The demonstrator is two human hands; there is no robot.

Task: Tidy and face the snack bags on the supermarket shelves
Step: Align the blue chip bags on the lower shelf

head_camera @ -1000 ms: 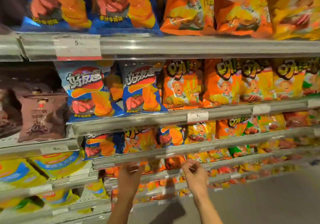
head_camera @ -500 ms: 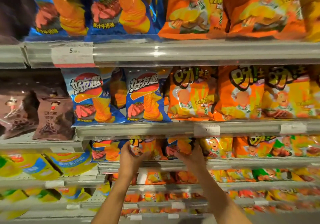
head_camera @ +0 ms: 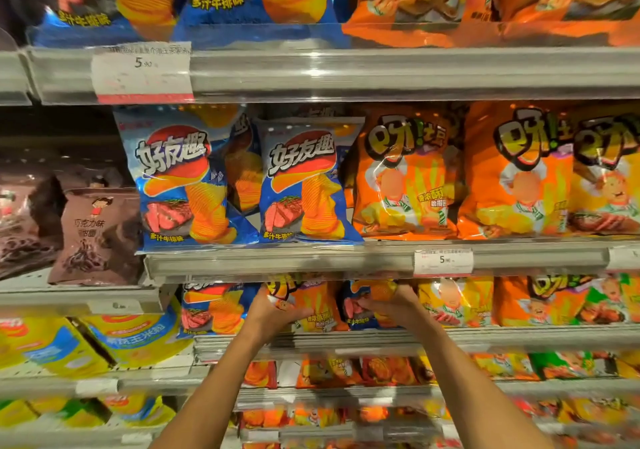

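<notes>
1. Nearest, both arms are reaching up from six o'clock to the third shelf.
2. The left hand is gripping an orange bag, fingers curled round its left edge and thumb lying across its front, just below centre.
3. The right hand, at about five o'clock from centre, is gripping a blue bag just beside the orange one; its fingers are wrapping over the top right corner.
4. That blue bag is sitting among orange ones, while another blue bag is standing at the left hand's nine o'clock. It looks misplaced, so sorting here is probably only beginning.
5. Farther up, on the middle shelf, two blue bags and are standing upright, faces forward, though one behind them is leaning. The orange row at three o'clock is looking mostly faced.
6. Farthest, at twelve o'clock, the top shelf is carrying blue and orange bags fronted to the edge.
7. The lower shelves, around six o'clock, are showing blurred; their state I cannot judge.
</notes>
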